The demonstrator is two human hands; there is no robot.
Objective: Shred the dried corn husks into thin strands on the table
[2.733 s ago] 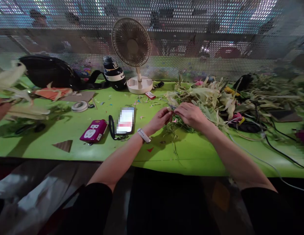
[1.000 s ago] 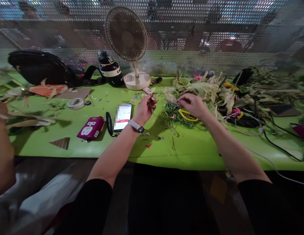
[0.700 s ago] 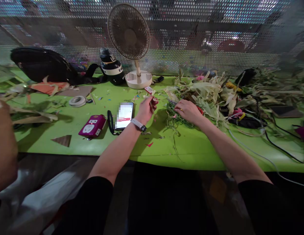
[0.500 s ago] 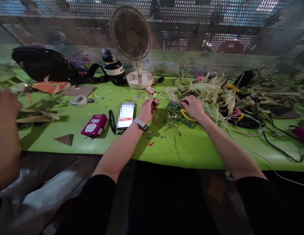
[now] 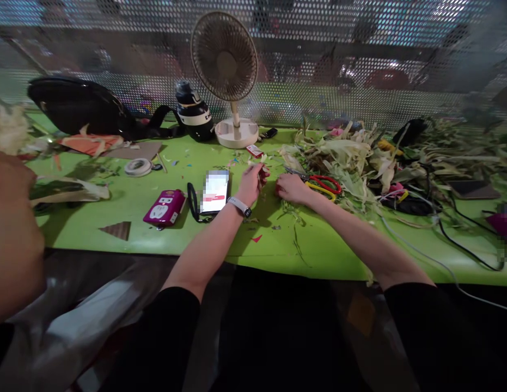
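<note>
My left hand, with a pale watch strap on its wrist, pinches a small pale piece of corn husk above the table. A short gap to its right, my right hand is curled with fingertips down by a heap of thin green strands; whatever is between these fingers is hidden. Scissors with red and yellow handles lie just behind my right hand, blades toward the left. Farther right spreads a large pile of dry corn husks.
Left of my hands are a phone, a purple box-shaped device and a tape roll. A fan, a bottle and a black bag stand behind. Cables cross the right side. Another person's arm reaches in from the left.
My right hand has let go of the scissors and moved left, closer to my left hand. The scissors now lie on the table. My left hand keeps its pinch.
</note>
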